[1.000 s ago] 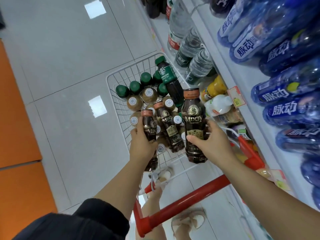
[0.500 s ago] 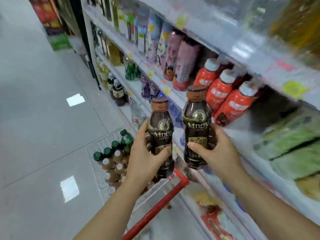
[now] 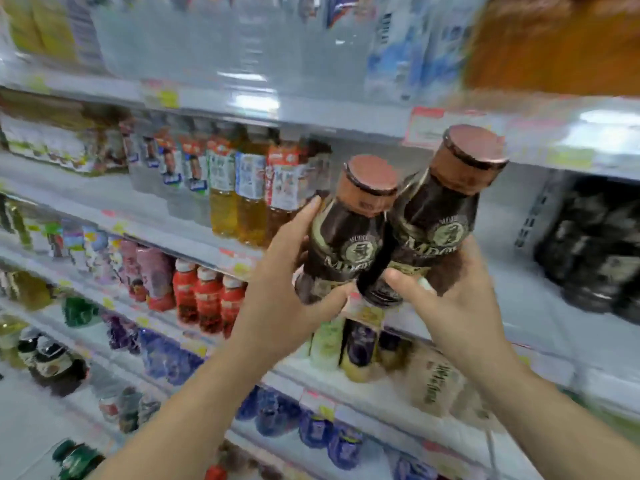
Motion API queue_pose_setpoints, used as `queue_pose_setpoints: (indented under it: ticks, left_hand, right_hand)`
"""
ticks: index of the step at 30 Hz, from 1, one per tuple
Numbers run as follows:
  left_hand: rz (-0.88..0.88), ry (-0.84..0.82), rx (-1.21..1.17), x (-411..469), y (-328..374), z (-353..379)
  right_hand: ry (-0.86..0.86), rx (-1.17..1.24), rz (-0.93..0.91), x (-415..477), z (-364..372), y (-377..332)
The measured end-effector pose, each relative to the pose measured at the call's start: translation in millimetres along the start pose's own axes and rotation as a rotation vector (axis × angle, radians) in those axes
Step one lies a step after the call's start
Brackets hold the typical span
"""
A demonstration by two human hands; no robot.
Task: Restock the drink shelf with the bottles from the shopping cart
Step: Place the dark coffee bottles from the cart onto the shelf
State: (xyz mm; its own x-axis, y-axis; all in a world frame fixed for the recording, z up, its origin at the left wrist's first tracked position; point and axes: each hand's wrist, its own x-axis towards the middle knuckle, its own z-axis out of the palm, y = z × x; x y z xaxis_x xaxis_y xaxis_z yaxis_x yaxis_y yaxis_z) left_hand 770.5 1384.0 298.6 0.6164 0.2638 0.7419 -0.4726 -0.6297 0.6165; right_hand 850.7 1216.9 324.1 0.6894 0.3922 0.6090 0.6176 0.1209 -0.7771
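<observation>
Left hand [image 3: 277, 296] grips dark brown copper-capped plastic bottle [image 3: 341, 247]; right hand [image 3: 453, 306] grips matching second bottle [image 3: 440, 226]; bottles touching, tilted; risk: a knock could loosen either grip.

— What does the shelving [image 3: 104, 199] in front of you look like?
— White boards run across my view in tiers, with price tags [image 3: 169, 98] on their front edges.
— What's on the top board [image 3: 311, 119]?
— Clear water bottles [image 3: 194, 39], and something orange [image 3: 554, 43] at the right end, too blurred for me to name.
— And below?
— A row of amber tea bottles [image 3: 254, 209] with white labels, and well to their right, on that same tier, a cluster of dark bottles [image 3: 595, 247]. One board down stand red bottles [image 3: 204, 299] with white caps, with pink bottles [image 3: 152, 271] just left of them. Under those I see purple-blue bottles [image 3: 166, 358] and a pale green bottle [image 3: 325, 344]. Lower still, blue bottles [image 3: 311, 427].
</observation>
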Motion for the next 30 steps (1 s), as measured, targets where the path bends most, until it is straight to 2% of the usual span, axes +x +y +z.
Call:
queue_pose_setpoints:
  ticks: [4,14,20,26,30]
  left_hand:
    - [0.154,-0.101,0.023,27,29,56]
    - [0.257,-0.356,0.045,48,44,178]
    - [0.210,-0.438,-0.048,52,54,225]
    - [0.129,-0.469,-0.143,58,64,258]
    - [0.024,-0.457,-0.259,62,72,276]
  right_hand:
    - [0.130,-0.109,-0.062,-11,-72,-9]
    - [0.284,-0.482,0.039,-39,-200,6]
    - [0.316,-0.591,0.121,-45,-242,24]
    - [0.440,-0.601,0.199,-39,-267,40]
    - [0.497,-0.770,0.282,-31,-273,46]
